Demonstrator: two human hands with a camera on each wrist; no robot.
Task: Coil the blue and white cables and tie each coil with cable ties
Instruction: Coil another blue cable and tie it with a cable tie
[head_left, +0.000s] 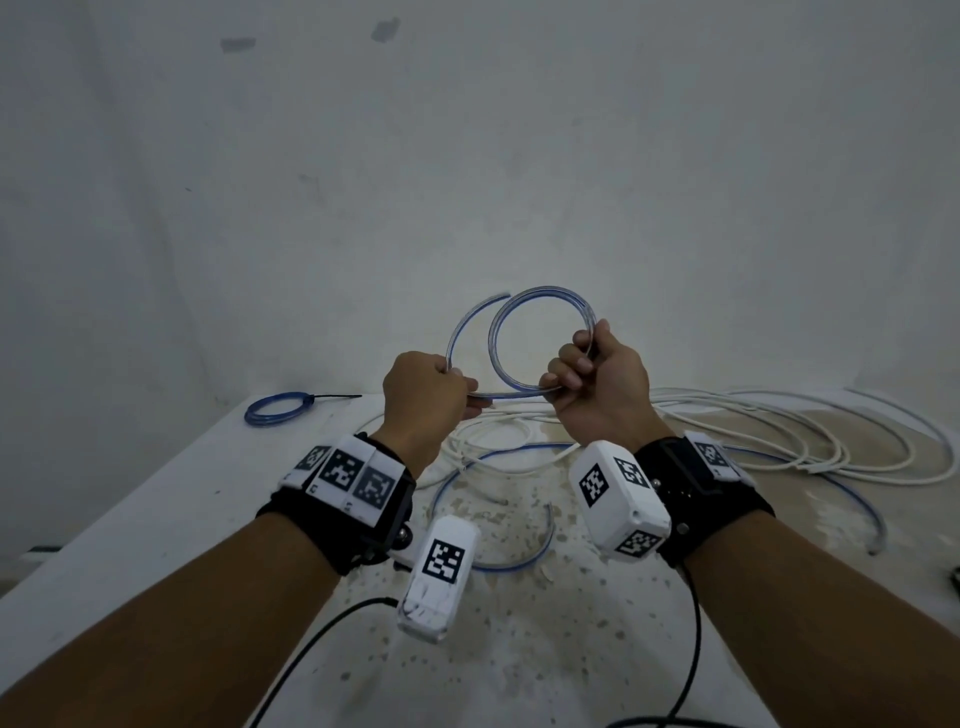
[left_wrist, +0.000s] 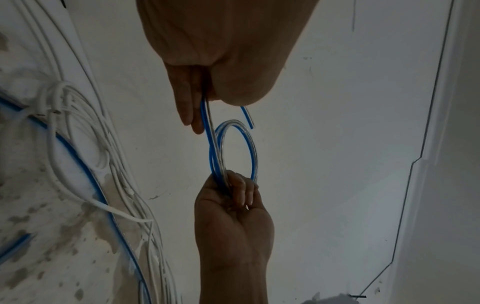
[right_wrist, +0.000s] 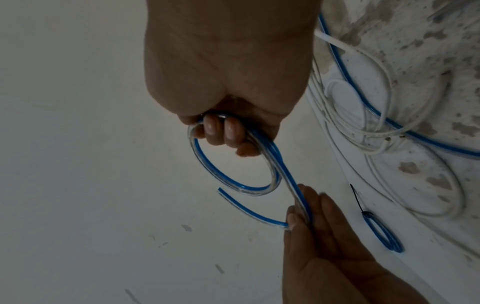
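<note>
As viewed near to far from the head camera, recorded as follows.

Near edge: two bare forearms, each strapped with a black band carrying white marker-printed boxes. Beneath them, a white table (head_left: 130, 519), stained and speckled across its middle and right.

Lying flat on the stained patch, just beyond the wrists: a loose blue length (head_left: 551, 527) in an open arc. Cannot tell whether joined to the piece in hand. Right of it and farther out: white cables (head_left: 779, 447), uncoiled, heaped in slack overlapping bends and reaching toward the right edge.

Raised above the table's far part, clear of the surface: both hands on one blue cable (head_left: 493, 338).
- Left hand (head_left: 423, 395): closed on the straight run, fingers laid close together along it, thumb pinching from the other side. Short free end curving up and away past this hand.
- Right hand (head_left: 597, 395): fingers curled tight round a formed loop, gripping it at its right side. Loop held upright, roughly round, more than one turn thick.

Hands near each other, apart, linked by the cable only.

Far left corner of the table: a tied blue coil (head_left: 248, 413), small, lying flat, bound by a black cable tie (head_left: 337, 397) with its tail pointing right.

Beyond the table: a pale wall (head_left: 467, 156), scuffed in places.
</note>
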